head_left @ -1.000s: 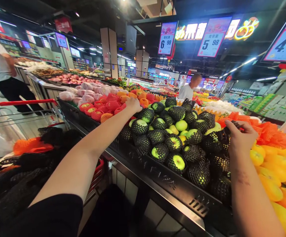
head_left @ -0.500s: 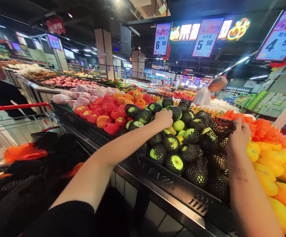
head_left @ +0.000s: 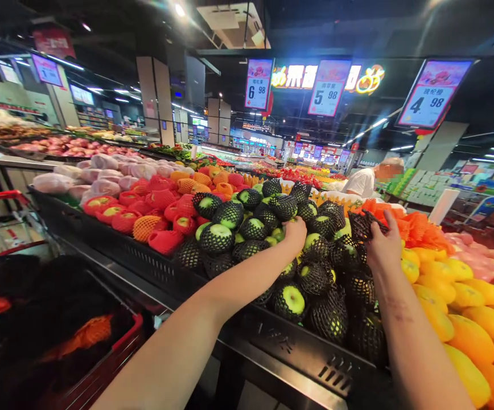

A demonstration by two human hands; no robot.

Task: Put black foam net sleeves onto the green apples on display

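My left hand (head_left: 295, 234) reaches down into a pile of green apples, its fingers curled onto one of them; the hand itself covers most of that apple. Many green apples (head_left: 221, 237) around it wear black foam nets, while a few between them are bare. My right hand (head_left: 386, 242) is raised at the right end of the pile, with a black foam net (head_left: 363, 225) between thumb and fingers. No fruit shows inside this net.
A black display tray (head_left: 272, 336) holds the apples. Red-netted fruit (head_left: 161, 213) lies left, yellow-orange fruit (head_left: 473, 341) right, with orange nets (head_left: 418, 225) behind. A red-edged shopping cart (head_left: 138, 324) with dark nets stands lower left. A person (head_left: 360, 181) is beyond the display.
The view has turned and shifted rightward. My left hand has gone from above the pile down among the apples. My right hand still has the black net, its fingers now more spread.
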